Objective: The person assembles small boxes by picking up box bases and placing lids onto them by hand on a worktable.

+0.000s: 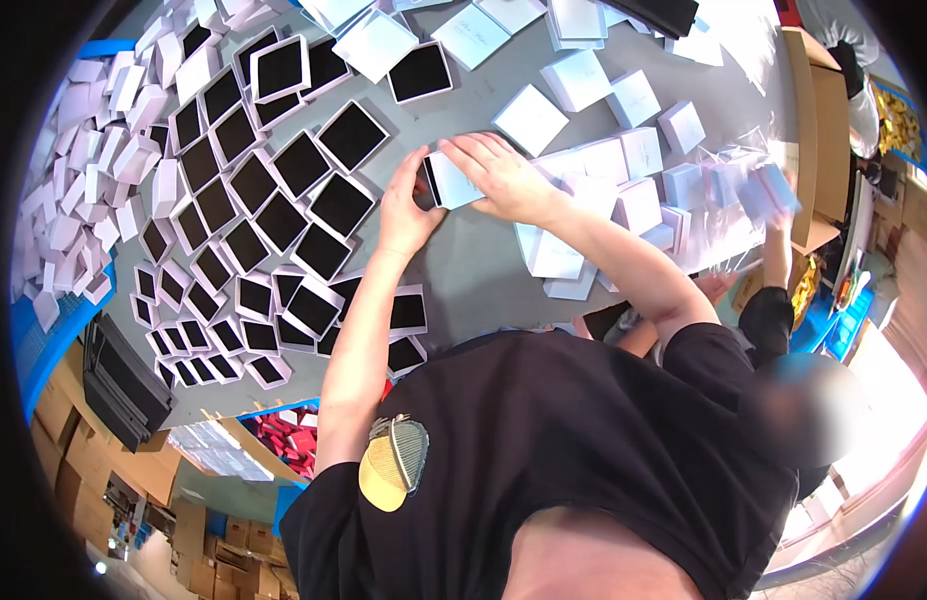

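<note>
- Grey bench (463,285), crowded at both sides: trays (352,136) with black inserts to the left, pale boxes (530,121) to the right, clear plastic (718,243) beyond those.
- Box (455,184) located between my two hands, in the gap separating trays from pale boxes. Whether its underside touches the bench cannot be determined.
- Left hand (407,205): fingers and thumb bent around the end where a dark edge shows. Right hand (503,182): fingers laid across the pale face. Grip assessed as narrow, closed on the box from both ends; the fingertips underneath, if any, are hidden from me.
- Weight: judged light, well within one hand's capacity.
- Stiffness: judged rigid card; walls should bear moderate pressure, though corners would dent and the broad face could bow if I pressed its middle.
- Surface: smooth, probably slightly slippery, and liable to show marks. I rate flat finger pads better than nails.
- Recommended hold: opposite side walls, low and near the corners, pressure even. Holding by the upper part alone could let the lower part slide, should they be separate pieces.
</note>
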Motion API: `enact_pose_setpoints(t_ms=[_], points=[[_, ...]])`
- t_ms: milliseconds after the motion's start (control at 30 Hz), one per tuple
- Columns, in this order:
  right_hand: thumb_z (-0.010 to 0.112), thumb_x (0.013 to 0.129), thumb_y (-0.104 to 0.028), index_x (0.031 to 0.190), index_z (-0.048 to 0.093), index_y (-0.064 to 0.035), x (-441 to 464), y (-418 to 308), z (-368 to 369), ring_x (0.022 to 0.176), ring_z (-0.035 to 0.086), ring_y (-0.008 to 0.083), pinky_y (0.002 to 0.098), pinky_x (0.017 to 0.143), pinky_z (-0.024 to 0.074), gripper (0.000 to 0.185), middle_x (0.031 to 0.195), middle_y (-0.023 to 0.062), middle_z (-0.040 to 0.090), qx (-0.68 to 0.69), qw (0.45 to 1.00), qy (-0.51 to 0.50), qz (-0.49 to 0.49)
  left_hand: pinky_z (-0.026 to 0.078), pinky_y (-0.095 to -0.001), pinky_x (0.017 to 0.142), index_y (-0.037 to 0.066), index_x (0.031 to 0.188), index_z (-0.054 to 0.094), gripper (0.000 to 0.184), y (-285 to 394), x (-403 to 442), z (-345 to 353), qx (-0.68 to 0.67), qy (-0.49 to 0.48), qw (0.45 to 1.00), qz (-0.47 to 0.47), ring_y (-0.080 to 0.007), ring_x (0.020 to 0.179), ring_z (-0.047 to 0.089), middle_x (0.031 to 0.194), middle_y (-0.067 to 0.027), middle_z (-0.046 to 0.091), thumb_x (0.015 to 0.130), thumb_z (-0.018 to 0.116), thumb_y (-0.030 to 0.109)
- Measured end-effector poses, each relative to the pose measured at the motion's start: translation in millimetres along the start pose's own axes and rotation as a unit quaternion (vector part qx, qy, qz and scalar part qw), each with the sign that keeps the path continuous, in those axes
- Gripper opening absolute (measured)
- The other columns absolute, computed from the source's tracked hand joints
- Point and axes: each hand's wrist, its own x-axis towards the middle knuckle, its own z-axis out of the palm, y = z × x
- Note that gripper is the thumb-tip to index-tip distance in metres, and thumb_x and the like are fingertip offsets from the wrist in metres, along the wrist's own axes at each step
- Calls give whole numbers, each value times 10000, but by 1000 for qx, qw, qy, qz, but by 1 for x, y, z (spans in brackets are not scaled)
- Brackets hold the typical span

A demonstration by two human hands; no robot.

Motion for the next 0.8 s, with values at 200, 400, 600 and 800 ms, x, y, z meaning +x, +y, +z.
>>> enact_pose_setpoints(t_ms=[200, 400, 600, 800], points=[[827, 650, -183, 1448, 395, -23, 6, -6, -4, 1294, 459, 324, 476, 1093, 358, 921, 1379, 164, 480, -5, 1000, 0, -19, 521, -310, 697, 130, 1511, 340, 1051, -6, -4, 6, -38, 24, 999, -9, -175, 680, 542, 1274, -45, 622, 581, 809, -16], [852, 645, -262, 1454, 415, -75, 6, -7, -2, 1296, 453, 328, 478, 1097, 355, 938, 1384, 158, 478, 2, 1000, -4, -27, 515, -307, 681, 144, 1529, 304, 1094, -11, -5, 6, -46, 13, 999, -17, -170, 665, 534, 1283, -21, 623, 579, 829, 2], [846, 655, -255, 1454, 419, -88, 13, -9, 1, 1310, 448, 314, 485, 1106, 353, 921, 1372, 143, 485, -8, 999, -42, 8, 516, -313, 691, 149, 1532, 295, 1085, -10, -3, 5, -27, -3, 999, -22, -181, 710, 547, 1313, -40, 605, 594, 817, -7], [826, 689, -285, 1437, 438, -108, 3, -8, 11, 1374, 408, 261, 504, 1135, 317, 861, 1407, 131, 484, -57, 998, -13, 20, 539, -327, 818, 129, 1497, 359, 962, 19, -5, -17, -63, -11, 998, -5, -221, 888, 622, 1491, -106, 435, 645, 784, -9]])
